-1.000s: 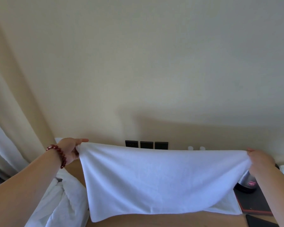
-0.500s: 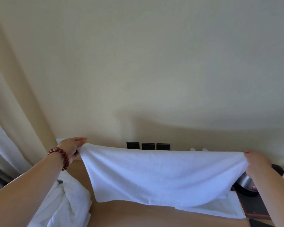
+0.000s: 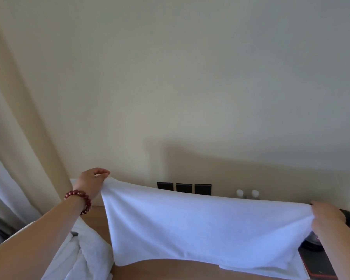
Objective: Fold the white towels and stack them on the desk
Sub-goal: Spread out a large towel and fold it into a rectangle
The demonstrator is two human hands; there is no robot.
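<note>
Both hands are up and busy with one towel. Left hand [image 3: 91,181], the one with the red bead bracelet [image 3: 80,200] on the wrist, pinches the top left corner of the white towel [image 3: 200,225] between thumb and fingertips. Right hand [image 3: 325,218] is bunched around the top right corner, fingers curled into the cloth. The towel hangs stretched between them like a banner, top edge sloping down a bit toward the right, held up over the wooden desk [image 3: 170,269].

Look at the bottom right and you can see a second layer peeking out below the front one, so it looks like it's already doubled over once, though the edges aren't lined up perfectly. Its lower edge hangs just above or barely on the desk, hard to say which.

Progress-wise, pretty early, going by this. Down at the lower left there's a rumpled heap of white cloth [image 3: 83,257], probably more towels waiting their turn. No neat folded stack shows anywhere on the desk, but the hanging towel hides a good chunk of it. So: this one needs more folds and setting down, then the pile.

Background stuff: three black wall plates [image 3: 183,188], two small white-capped bottles [image 3: 247,193], and a dark kettle-looking thing [image 3: 313,242] behind the right hand.
</note>
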